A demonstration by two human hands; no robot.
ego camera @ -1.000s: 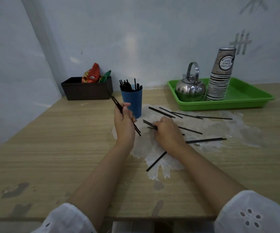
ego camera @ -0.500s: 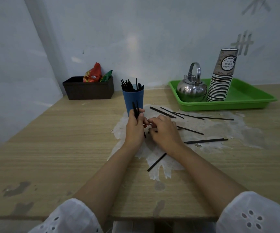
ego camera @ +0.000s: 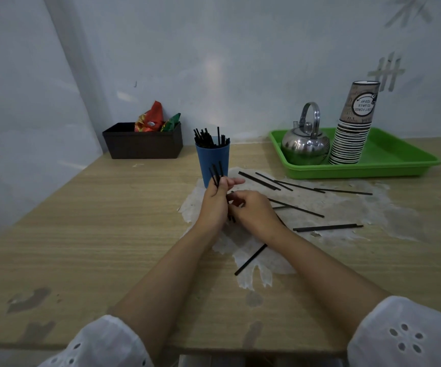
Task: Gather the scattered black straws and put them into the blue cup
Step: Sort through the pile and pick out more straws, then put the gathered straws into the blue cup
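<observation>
The blue cup stands mid-table with several black straws sticking out of its top. My left hand is just in front of it, shut on a small bundle of black straws held almost upright. My right hand touches the left one, its fingers pinched at the bundle's lower part. Loose black straws lie on the white patch: several to the right, a pair further right, several behind, and one by my right forearm.
A green tray at the back right holds a steel kettle and a stack of paper cups. A dark basket with snack packets sits at the back left by the wall. The wooden table has worn patches.
My left hand has turned its straw bundle from slanting left to almost upright and moved right toward the cup. My right hand left the table and closed in on the left hand.
</observation>
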